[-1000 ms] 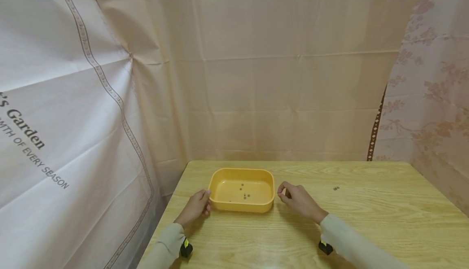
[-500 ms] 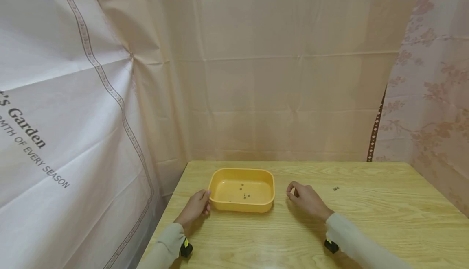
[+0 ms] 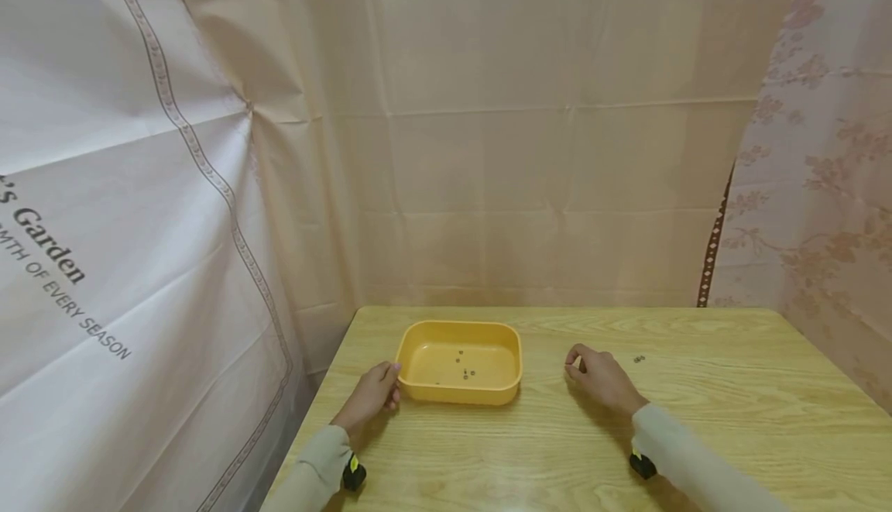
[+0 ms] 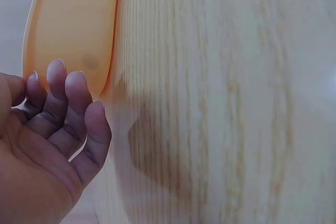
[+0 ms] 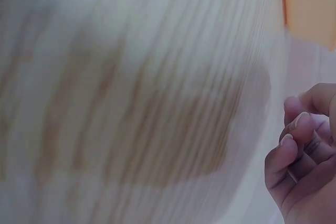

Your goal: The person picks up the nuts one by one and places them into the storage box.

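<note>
At the back left of the table, a yellow rectangular tub [image 3: 460,394] holds several small dark ring-shaped pieces [image 3: 466,377]. My left hand [image 3: 372,398] grips its left rim. In the left wrist view, the thumb and index of my left hand [image 4: 58,135] meet at the rim of the tub [image 4: 79,19], the other fingers curled beside its wall. To the right of the tub, over the table, is my right hand [image 3: 606,379], thumb and index tips together. I cannot tell whether a small piece is between those fingertips of my right hand [image 5: 304,150].
A small cluster of similar ring-shaped pieces [image 3: 639,359] lies on the wooden table [image 3: 488,450], right of my right hand. Behind the table hangs a beige cloth [image 3: 530,187]. White printed cloth [image 3: 139,225] hangs at the left, floral cloth [image 3: 822,210] at the right.
My right hand has moved right, away from the tub's right rim and nearer the cluster, its thumb and index staying together. The left hand, the tub and the pieces in it look unmoved.
</note>
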`<move>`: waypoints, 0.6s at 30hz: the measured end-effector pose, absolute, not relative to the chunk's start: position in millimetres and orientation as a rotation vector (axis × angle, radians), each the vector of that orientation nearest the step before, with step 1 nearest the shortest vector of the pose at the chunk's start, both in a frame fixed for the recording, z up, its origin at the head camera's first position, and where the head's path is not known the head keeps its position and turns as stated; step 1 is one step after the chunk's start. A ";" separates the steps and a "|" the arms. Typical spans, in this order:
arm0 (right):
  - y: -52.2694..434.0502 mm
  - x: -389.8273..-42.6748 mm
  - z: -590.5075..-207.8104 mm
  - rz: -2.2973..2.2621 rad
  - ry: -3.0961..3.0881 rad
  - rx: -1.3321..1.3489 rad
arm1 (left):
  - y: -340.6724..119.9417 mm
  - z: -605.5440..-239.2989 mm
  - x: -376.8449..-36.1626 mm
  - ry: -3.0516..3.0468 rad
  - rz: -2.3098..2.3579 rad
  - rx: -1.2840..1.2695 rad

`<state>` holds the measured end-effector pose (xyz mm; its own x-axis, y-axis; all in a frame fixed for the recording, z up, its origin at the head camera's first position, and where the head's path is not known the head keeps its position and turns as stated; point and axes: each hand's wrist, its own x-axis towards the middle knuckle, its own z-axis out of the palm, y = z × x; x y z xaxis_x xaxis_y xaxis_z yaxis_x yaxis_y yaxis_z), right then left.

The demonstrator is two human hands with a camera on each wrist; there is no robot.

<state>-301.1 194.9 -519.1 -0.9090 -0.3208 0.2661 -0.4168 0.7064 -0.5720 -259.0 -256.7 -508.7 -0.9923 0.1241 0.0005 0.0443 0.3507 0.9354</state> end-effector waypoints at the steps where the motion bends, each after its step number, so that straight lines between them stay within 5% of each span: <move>1: 197.6 -301.7 -519.4 0.982 -2.770 0.589 | -256.5 -508.8 -259.0 2.519 1.748 0.156; 18: 231.9 -307.0 -519.3 0.963 -2.823 0.406 | -255.1 -507.1 -257.0 2.531 1.732 0.148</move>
